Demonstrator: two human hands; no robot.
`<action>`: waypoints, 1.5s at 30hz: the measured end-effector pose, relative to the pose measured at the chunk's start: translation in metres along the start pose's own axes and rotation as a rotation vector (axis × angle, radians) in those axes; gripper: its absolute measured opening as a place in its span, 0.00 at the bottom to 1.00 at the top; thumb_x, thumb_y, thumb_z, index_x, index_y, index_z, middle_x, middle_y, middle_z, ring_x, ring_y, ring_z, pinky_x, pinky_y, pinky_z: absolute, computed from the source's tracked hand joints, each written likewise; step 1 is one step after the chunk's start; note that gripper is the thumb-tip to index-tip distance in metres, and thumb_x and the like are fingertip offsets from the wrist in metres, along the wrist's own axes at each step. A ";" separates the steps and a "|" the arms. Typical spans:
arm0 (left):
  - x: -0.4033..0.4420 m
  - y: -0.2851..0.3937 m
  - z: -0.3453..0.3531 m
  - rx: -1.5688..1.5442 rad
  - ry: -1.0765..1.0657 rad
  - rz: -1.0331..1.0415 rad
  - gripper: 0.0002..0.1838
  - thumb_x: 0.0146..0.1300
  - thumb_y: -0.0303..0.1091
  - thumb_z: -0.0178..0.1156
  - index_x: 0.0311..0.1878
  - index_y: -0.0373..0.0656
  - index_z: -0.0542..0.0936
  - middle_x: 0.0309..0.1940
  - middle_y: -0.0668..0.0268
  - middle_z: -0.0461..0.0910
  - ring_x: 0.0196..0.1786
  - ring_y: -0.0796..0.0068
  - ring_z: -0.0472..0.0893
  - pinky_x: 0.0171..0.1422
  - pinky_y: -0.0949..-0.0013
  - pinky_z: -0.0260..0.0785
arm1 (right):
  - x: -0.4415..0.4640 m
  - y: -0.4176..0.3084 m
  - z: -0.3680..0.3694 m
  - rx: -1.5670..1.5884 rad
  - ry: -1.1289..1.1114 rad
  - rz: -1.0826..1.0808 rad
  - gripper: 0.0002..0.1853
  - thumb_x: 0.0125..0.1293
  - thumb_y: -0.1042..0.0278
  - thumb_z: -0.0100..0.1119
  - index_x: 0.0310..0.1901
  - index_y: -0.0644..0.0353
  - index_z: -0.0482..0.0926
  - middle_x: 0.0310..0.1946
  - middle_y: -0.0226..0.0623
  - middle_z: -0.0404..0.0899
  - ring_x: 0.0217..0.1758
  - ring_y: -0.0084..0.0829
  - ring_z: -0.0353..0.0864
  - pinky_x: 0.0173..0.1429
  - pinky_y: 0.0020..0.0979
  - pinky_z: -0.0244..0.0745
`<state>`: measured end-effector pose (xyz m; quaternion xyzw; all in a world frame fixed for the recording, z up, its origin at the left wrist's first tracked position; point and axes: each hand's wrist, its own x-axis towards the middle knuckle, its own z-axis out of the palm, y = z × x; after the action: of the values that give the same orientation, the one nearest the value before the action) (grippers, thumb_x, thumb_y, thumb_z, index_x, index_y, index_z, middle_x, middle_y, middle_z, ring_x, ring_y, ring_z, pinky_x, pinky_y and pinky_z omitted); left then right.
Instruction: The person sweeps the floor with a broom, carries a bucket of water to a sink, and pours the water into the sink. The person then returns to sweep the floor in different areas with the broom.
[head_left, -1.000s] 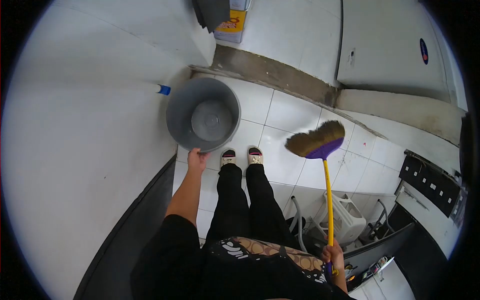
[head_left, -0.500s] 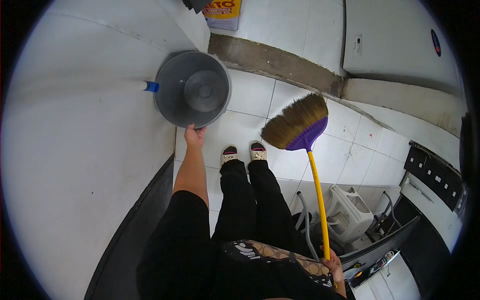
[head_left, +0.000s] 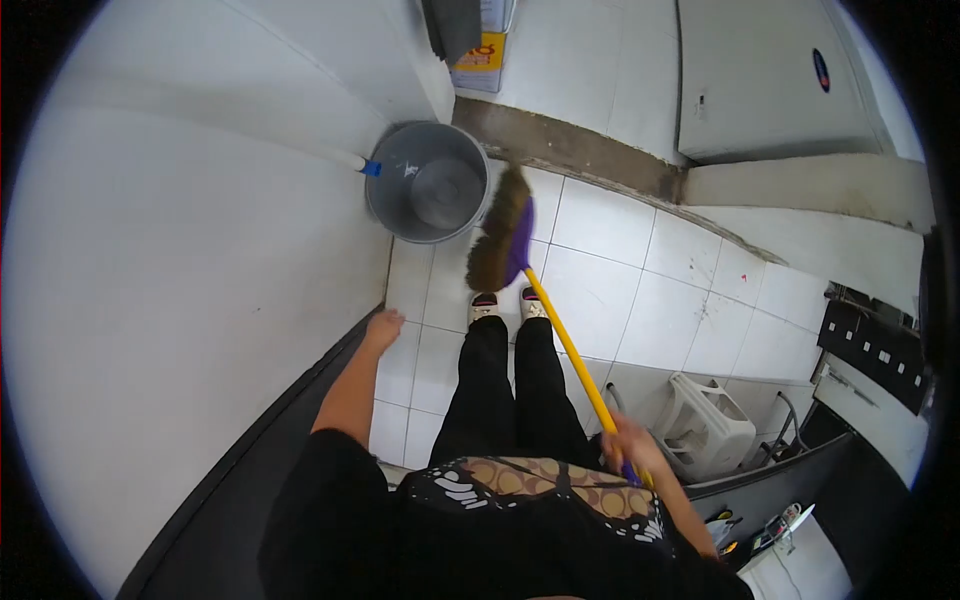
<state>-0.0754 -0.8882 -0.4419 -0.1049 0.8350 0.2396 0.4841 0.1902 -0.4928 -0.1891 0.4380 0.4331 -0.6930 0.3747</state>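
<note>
My right hand (head_left: pixel 630 447) is wrapped around the yellow handle of a soft broom (head_left: pixel 572 352), close to its lower end in the view. The broom's brown bristles and purple collar hang over the tiles in front of my feet, just right of a grey bucket (head_left: pixel 440 200). My left hand (head_left: pixel 384 326) is below the bucket and apart from it, near the wall. Its fingers look loosely bent, with nothing visible in them. Inside the bucket, a small white patch shows on the wall; I cannot tell what it is.
A white pipe with a blue end (head_left: pixel 370 168) reaches the bucket's left rim. A raised ledge (head_left: pixel 570 150) runs behind it, with a yellow box (head_left: pixel 480 62) beyond. At the right are a white plastic stool (head_left: pixel 708 425) and a white chest-like appliance (head_left: pixel 770 90).
My left hand has let go of the bucket rim and drawn back toward me. The broom head has swung left, next to the bucket. A white patch now shows inside the bucket.
</note>
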 end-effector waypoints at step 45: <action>-0.450 0.912 0.323 0.297 1.675 1.938 0.48 0.39 0.68 0.58 0.61 0.53 0.57 0.63 0.40 0.31 0.61 0.26 0.32 0.56 0.28 0.32 | 0.013 0.141 -0.573 0.465 0.795 -0.022 0.11 0.52 0.72 0.51 0.16 0.65 0.72 0.11 0.40 0.72 0.08 0.32 0.68 0.12 0.34 0.63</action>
<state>0.0278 0.0357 0.0825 0.4778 0.6362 0.2580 -0.5481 0.4746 -0.0108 -0.3781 0.7377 0.3806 -0.5539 0.0640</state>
